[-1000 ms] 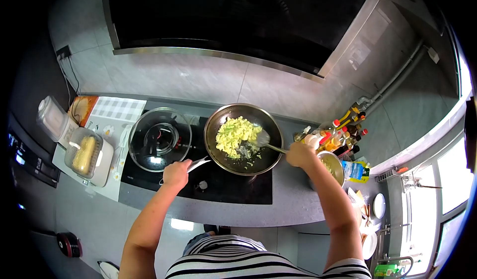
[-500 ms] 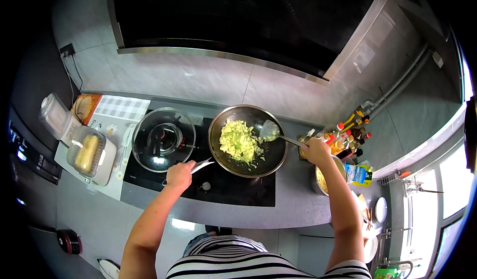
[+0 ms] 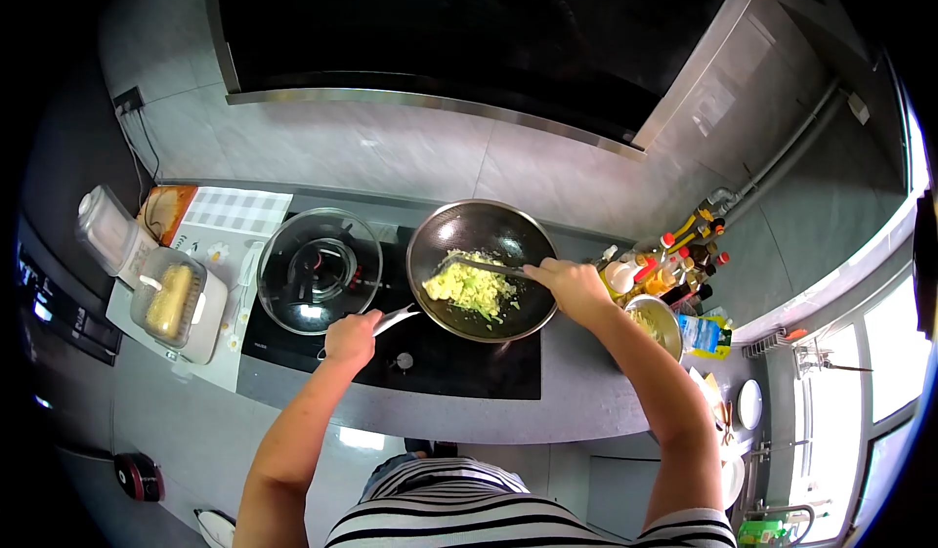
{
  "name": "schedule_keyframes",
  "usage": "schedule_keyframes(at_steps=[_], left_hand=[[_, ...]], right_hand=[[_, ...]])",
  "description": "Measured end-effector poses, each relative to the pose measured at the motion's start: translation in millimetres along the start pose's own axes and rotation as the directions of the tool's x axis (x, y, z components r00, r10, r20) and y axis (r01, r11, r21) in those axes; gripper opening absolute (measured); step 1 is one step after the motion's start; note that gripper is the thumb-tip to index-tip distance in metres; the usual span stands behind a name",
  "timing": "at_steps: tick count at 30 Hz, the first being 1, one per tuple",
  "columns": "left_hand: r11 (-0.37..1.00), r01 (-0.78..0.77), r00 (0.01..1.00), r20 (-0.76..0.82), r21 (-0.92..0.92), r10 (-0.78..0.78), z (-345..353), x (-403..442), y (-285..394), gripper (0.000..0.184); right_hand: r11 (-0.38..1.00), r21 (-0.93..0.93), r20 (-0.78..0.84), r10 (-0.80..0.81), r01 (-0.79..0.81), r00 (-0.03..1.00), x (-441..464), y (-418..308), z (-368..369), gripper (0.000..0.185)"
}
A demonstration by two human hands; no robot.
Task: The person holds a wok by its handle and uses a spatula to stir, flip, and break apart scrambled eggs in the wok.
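A dark wok (image 3: 528, 314) sits on the right part of the black cooktop (image 3: 283, 350). Chopped yellow and green food (image 3: 479, 289) lies in its lower left part. My left hand (image 3: 351, 338) is wrapped round the wok's handle (image 3: 395, 319) at the lower left. My right hand (image 3: 570, 286), over the wok's right rim, grips a spatula (image 3: 496, 267). The spatula reaches left across the wok, and its blade is partly hidden at the food's left side.
Left of the wok lies a glass lid (image 3: 320, 272). Sauce bottles (image 3: 669, 270) and a metal bowl (image 3: 657, 325) stand at the right. A clear-lidded container (image 3: 176, 304) is at the far left. Plates (image 3: 749, 404) lie at the lower right.
My right hand has moved left with the spatula, from the wok's right side over to the food's upper left. The food has shifted within the wok. My left hand keeps its hold.
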State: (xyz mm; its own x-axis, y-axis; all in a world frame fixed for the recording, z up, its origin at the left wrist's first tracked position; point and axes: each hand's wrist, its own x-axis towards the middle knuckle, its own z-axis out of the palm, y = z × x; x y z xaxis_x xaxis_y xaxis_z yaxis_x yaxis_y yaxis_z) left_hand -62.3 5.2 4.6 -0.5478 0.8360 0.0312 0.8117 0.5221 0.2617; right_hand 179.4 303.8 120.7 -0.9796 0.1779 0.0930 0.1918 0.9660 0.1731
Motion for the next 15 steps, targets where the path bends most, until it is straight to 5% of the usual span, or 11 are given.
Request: schedule_keyframes(at_steps=[6, 12, 15], left_hand=[[1.000, -0.021, 1.000, -0.012, -0.012, 0.021, 8.2, 2.5, -5.3, 0.028], [1.000, -0.011, 1.000, -0.001, -0.011, 0.011, 10.1, 3.6, -6.5, 0.028], [1.000, 0.001, 1.000, 0.014, -0.023, 0.000, 9.1, 3.0, -6.8, 0.031]], right_hand=[[0.993, -0.068, -0.078, 0.092, -0.098, 0.993, -65.7, -38.0, -47.1, 0.051], [0.922, -0.022, 0.182, 0.383, -0.385, 0.906, -63.3, -87.1, -28.6, 0.044], [0.893, 0.049, 0.048, 0.444, -0.446, 0.895, -37.9, -73.6, 7.3, 0.043]])
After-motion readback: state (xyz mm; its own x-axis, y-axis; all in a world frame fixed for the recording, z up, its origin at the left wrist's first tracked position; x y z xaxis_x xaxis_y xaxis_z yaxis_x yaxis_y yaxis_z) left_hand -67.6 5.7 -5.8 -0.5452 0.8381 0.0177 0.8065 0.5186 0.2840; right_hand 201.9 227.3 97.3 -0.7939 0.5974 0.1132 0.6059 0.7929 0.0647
